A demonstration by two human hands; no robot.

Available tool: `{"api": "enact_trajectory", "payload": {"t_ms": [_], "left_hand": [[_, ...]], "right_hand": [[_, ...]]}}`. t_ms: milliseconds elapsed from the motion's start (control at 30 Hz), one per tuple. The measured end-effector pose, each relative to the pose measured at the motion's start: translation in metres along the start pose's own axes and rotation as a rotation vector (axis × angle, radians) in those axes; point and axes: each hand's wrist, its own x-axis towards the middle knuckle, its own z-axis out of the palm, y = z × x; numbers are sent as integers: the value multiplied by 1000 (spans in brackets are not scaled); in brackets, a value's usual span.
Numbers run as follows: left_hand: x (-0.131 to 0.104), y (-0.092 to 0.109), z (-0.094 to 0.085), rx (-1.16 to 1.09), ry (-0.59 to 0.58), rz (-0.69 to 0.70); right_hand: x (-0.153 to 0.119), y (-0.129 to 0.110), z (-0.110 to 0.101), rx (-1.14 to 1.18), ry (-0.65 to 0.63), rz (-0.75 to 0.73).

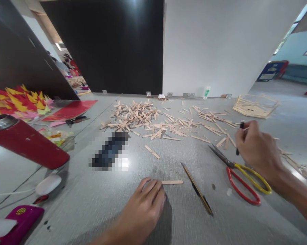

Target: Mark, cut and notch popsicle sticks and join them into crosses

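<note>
In the lower middle, my left hand [147,206] has its fingers bent together over one end of a wooden craft stick [174,182] on the grey table. The stick's other end pokes out to the right. My right hand [257,146] is closed around a slim black pen-like object [237,149] with a pale end; its exact kind does not show. Just left of and below that hand lie scissors [231,165] with one red and one yellow handle, blades partly apart. Between the hands rests a thin brownish pen-like tool [196,189]. A single loose craft stick [152,152] lies farther up.
Heaps of craft sticks [135,115] spread across the back, near a stick-built frame [256,108] and a glue bottle [206,92]. At left are a red flask [33,143], a white mouse-like device [48,184], a purple object [23,221] and a pixelated dark item [108,151].
</note>
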Motion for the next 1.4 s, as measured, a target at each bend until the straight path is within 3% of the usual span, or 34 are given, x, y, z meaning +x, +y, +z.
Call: {"api": "enact_trajectory", "payload": {"t_ms": [100, 333, 533, 1067, 1400], "left_hand": [[0, 0, 1, -4, 9, -3], [0, 0, 2, -9, -2, 1], [2, 1, 0, -7, -1, 0], [10, 0, -4, -9, -46, -4], [10, 3, -3, -16, -49, 11]], "right_hand": [[-11, -13, 7, 78, -57, -81], [-40, -33, 43, 269, -386, -460], [-64, -48, 52, 322, -513, -698], [-75, -59, 64, 155, -445, -622], [-78, -59, 61, 195, -435, -627]]}}
